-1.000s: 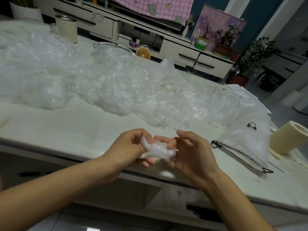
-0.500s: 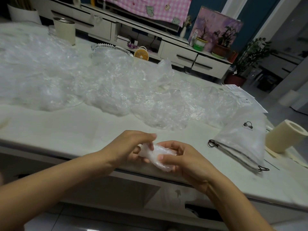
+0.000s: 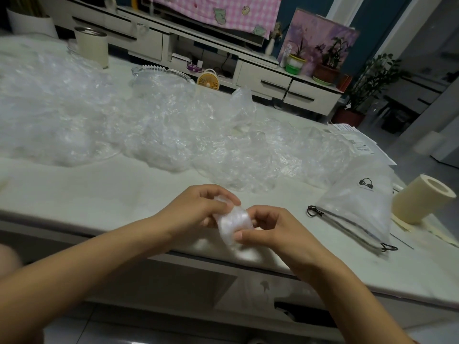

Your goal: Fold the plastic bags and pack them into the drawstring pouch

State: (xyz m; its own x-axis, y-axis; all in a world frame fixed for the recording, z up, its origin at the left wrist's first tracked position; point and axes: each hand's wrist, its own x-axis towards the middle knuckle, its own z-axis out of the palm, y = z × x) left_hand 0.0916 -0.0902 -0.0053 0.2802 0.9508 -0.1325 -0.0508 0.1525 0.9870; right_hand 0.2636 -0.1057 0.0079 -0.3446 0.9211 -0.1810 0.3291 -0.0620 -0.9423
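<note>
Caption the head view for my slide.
Left hand and right hand grip a folded plastic bag over the table edge; drawstring pouch at right, loose bags behind.

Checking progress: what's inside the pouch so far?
Through the translucent pouch, whitish bags seem to show. Their number and folding cannot be told, because the wall blurs them.

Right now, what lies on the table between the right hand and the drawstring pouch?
Nothing: in the head view, only bare table separates the right hand, which holds the folded bag, from the drawstring pouch.
</note>
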